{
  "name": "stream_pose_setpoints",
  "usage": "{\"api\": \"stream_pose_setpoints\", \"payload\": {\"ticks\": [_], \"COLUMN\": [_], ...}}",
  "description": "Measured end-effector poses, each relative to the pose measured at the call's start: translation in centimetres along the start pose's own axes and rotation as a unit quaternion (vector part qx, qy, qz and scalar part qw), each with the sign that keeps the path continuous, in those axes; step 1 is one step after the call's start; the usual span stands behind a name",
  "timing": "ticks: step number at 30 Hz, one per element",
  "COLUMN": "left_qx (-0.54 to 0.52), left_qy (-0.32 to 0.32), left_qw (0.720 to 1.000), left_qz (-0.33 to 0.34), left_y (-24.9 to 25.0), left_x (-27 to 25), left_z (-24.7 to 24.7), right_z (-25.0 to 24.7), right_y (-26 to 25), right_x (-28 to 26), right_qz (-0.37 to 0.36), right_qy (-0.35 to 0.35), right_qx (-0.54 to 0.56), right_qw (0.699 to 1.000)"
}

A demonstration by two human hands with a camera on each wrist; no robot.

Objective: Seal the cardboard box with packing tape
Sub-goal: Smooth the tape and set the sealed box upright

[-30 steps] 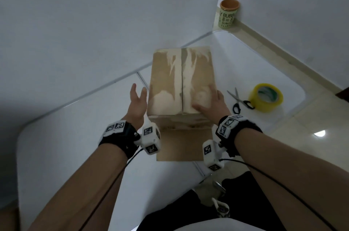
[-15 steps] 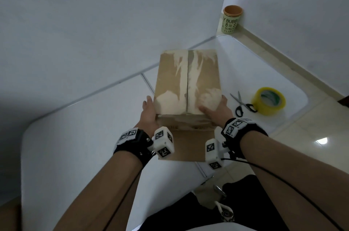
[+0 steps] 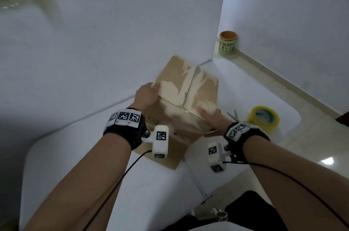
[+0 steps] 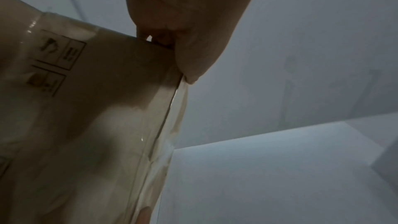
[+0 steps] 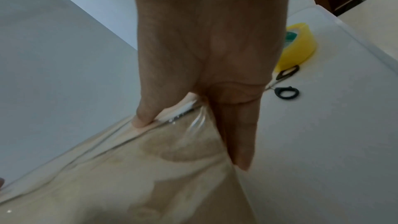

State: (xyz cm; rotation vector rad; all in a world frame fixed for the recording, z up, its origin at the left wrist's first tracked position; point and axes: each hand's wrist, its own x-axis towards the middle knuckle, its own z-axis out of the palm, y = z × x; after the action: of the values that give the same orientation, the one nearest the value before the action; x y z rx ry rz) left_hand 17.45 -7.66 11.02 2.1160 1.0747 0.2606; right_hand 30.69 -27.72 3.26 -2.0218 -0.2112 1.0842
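The white table (image 3: pixel 79 155) carries the cardboard box (image 3: pixel 200 91), which stands turned at an angle near the table's far edge, its two top flaps closed with torn pale patches along the seam. The left hand (image 3: pixel 145 96) grips the box's upper left corner, fingers curled over the top edge and thumb against the side. The right hand (image 3: pixel 213 119) holds the near right corner of the box, thumb pressing on the top edge and fingers lying straight down the side. The yellow roll of packing tape (image 3: pixel 263 119) lies flat to the right of the box, with scissors (image 3: pixel 233 115) between them. A printed cup (image 3: pixel 227 42) stands on the floor beyond the box, in the wall corner.
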Motion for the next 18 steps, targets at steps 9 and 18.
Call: {"api": "stream_pose_setpoints", "payload": {"ticks": [9,18], "left_qx": [0.220,0.325], "left_qy": [-0.046,-0.219], "left_qw": [0.955,0.893], "left_qz": [0.194,0.222], "left_y": [6.1,0.6], "left_x": [0.1,-0.9], "left_z": [-0.3,4.0], "right_z": [0.2,-2.1], "right_y": [-2.2,-5.2], "right_x": [-3.4,-1.6], "right_qz": [0.039,-0.098], "right_qy": [-0.129,0.060], "right_qx": [-0.214,-0.236], "right_qw": [0.968,0.965]}}
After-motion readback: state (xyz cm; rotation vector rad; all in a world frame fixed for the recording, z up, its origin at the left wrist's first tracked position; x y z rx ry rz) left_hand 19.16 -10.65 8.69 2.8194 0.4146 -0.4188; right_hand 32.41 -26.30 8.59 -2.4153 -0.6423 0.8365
